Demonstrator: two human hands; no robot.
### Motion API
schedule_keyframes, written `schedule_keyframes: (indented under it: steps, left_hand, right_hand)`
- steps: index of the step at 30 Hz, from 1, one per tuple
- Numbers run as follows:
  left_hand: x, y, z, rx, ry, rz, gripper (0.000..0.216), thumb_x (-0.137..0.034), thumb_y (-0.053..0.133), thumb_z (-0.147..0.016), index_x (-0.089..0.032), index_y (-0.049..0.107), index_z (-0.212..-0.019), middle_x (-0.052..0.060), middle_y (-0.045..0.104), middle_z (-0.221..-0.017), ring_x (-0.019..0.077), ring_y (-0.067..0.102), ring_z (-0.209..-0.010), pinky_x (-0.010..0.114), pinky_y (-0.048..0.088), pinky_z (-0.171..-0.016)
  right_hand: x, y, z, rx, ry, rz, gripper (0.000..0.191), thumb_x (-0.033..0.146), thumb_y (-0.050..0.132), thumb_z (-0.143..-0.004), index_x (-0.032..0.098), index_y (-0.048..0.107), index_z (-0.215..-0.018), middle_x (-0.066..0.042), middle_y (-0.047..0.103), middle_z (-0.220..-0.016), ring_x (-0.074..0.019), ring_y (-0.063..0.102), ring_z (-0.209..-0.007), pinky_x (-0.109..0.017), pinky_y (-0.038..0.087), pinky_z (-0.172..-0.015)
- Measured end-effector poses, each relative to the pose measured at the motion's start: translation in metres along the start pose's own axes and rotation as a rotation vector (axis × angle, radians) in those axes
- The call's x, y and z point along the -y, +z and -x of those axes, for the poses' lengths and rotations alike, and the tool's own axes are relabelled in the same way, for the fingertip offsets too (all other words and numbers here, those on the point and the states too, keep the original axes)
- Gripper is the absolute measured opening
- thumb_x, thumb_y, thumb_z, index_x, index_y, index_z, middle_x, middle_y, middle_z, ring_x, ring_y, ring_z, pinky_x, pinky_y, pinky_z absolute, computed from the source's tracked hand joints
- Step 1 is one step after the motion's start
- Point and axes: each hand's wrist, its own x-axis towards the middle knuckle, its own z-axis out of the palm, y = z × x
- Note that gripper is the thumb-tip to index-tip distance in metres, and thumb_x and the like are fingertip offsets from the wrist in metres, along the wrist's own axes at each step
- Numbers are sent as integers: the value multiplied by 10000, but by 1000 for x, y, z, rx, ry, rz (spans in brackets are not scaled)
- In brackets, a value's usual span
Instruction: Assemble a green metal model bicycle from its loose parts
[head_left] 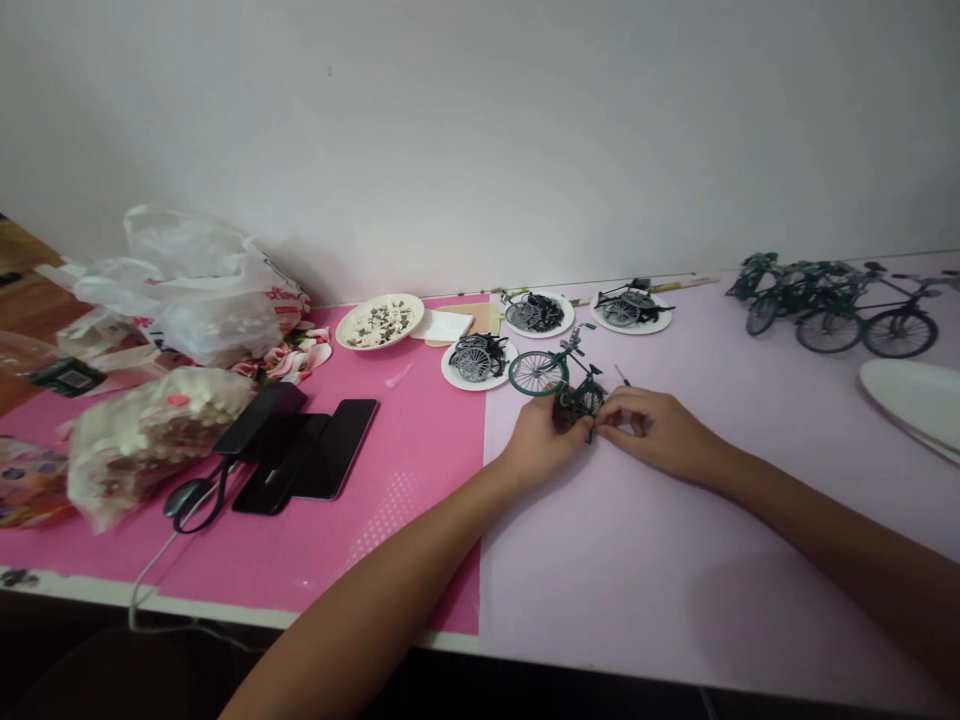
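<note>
A dark green miniature bicycle (559, 372) is tilted over the lilac part of the table, its front wheel to the left. My left hand (546, 435) is closed around the lower rear part of its frame. At the rear wheel, my right hand (649, 428) makes a pinch with thumb and fingertips. What lies in that pinch is too small to make out. A thin dark stick-like thing (622, 376) shows just beyond my right fingers; whether I hold it I cannot tell. Just left of the bicycle stands a white plate (457, 380) of small wheels and dark parts.
Two more plates of dark parts (510, 325) (649, 325) stand behind. Several miniature bicycles (825, 300) stand back right, near stacked white plates (911, 395). On the pink left side are a bowl of small pieces (352, 335), phones (335, 450), a cable (142, 575) and plastic bags (202, 290).
</note>
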Motion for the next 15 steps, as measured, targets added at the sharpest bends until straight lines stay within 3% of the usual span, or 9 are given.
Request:
schedule_keyframes:
  steps: [15]
  left_hand:
    - [-1, 0, 0, 3, 15, -28, 113, -196, 671, -866, -173, 584, -934, 27, 672, -809, 151, 603, -706, 256, 483, -656]
  right_hand:
    - [1, -1, 0, 8, 5, 7, 79, 274, 656, -877, 244, 729, -875, -31, 681, -897, -149, 538, -654, -288, 455, -580]
